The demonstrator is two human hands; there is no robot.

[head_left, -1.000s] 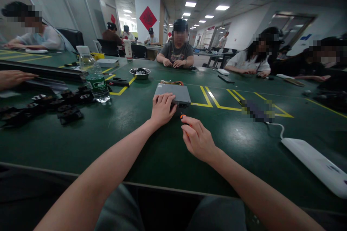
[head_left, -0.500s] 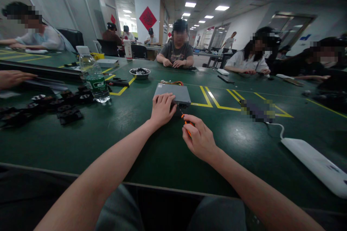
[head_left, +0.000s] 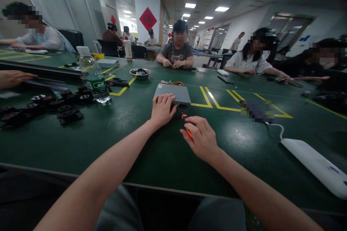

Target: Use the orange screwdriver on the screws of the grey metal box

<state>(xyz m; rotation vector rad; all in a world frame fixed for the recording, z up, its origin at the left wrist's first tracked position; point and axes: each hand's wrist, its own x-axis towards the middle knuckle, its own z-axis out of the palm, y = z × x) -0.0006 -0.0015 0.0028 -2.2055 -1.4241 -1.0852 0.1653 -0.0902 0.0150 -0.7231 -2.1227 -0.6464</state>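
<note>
A grey metal computer power supply [head_left: 177,93] lies on the green table, with a bundle of coloured wires [head_left: 173,83] behind it. My left hand [head_left: 162,108] grips its left front part, fingers over the top and thumb down the near side. In my right hand [head_left: 202,137] is an orange and black screwdriver [head_left: 189,132], held by the handle between thumb and fingers. The shaft slants up to the near face of the power supply, beside my left thumb. Whether the tip sits on a screw is too small to tell.
Left stand a water bottle [head_left: 93,75] and several black parts [head_left: 69,113]. A metal bowl [head_left: 140,74] of small parts is behind. Right lie a blurred dark phone-like object [head_left: 257,111] and a white power bank [head_left: 314,166], joined by a cable. Co-workers sit around the table.
My right hand's fingers have shifted slightly on the screwdriver handle. My left hand and the power supply have stayed put. A co-worker at the right has stretched an arm out over the table.
</note>
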